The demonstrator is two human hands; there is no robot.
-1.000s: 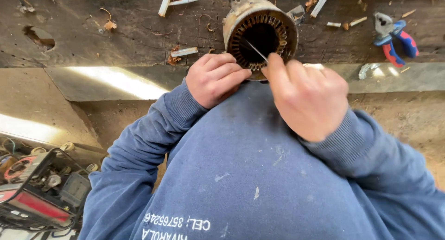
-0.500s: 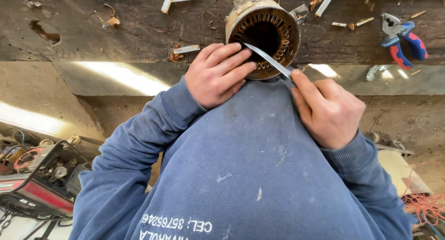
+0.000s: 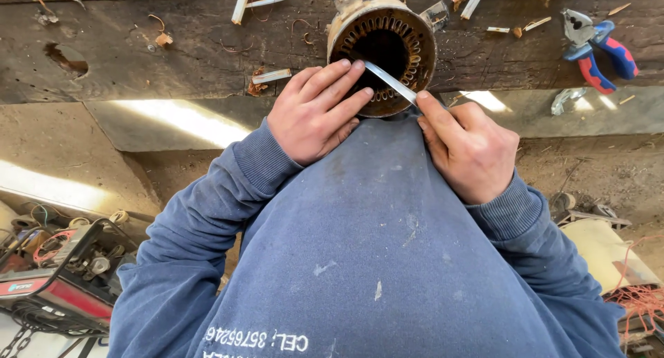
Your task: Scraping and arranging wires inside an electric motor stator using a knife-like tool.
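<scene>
Head view is showing my left hand (image 3: 315, 112) lying flat against the near rim of the rusty motor stator (image 3: 382, 52), fingers stretched out and closed on nothing, pressing the housing so it is not rolling on the bench. My right hand (image 3: 470, 147) is pinching the near end of a thin pale strip (image 3: 391, 81) between thumb and forefinger, the other fingers curled in, and I am angling the strip up and to the left so its far end is reaching into the dark bore near the slots, just beside my left fingertips, which seem to be steadying it there. The stator is sitting on its side on the dark wooden workbench (image 3: 138, 53), open end facing me, close against my blue sweatshirt (image 3: 387, 261), so I am working right at my chest. More pale strips (image 3: 270, 76) are lying scattered on the wood, and red-and-blue pliers (image 3: 598, 50) are resting well off to the right. A red machine (image 3: 55, 282) is standing on the floor at lower left.
</scene>
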